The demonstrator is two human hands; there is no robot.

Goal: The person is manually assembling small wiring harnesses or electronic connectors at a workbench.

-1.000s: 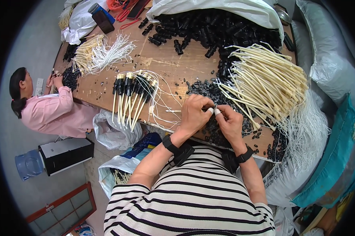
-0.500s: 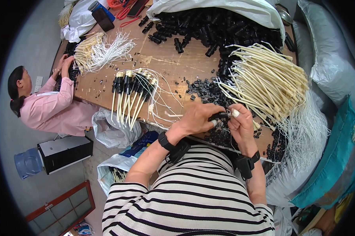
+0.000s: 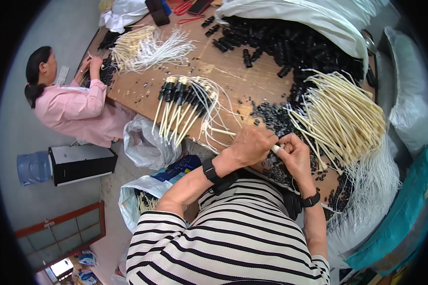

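My left hand [image 3: 253,144] is closed, knuckles up, with a cream tube [image 3: 221,131] sticking out on its left side. Whatever lies deeper in that fist is hidden. My right hand [image 3: 295,154] meets it in a pinch, its thumb wrapped in white; what the fingertips grip is too small to tell. Left of my hands, a row of black fittings with cream tubes and thin white wires [image 3: 181,95] lies at the table edge. Small black pieces [image 3: 269,115] are scattered just beyond my hands. A large pile of cream tubes [image 3: 349,111] sits to the right.
Black fittings [image 3: 283,45] spill from a white sack [image 3: 313,12] at the back. A co-worker in pink [image 3: 74,111] handles things at the table's left end, beside another bundle of cream tubes [image 3: 135,45]. Stuffed sacks [image 3: 411,104] stand along the right. A white bag [image 3: 150,142] hangs below the table's edge.
The view has shifted, so the scene sits further right. My hands have drawn closer together; the black fitting that showed between them is now covered. My right fingers have curled in.
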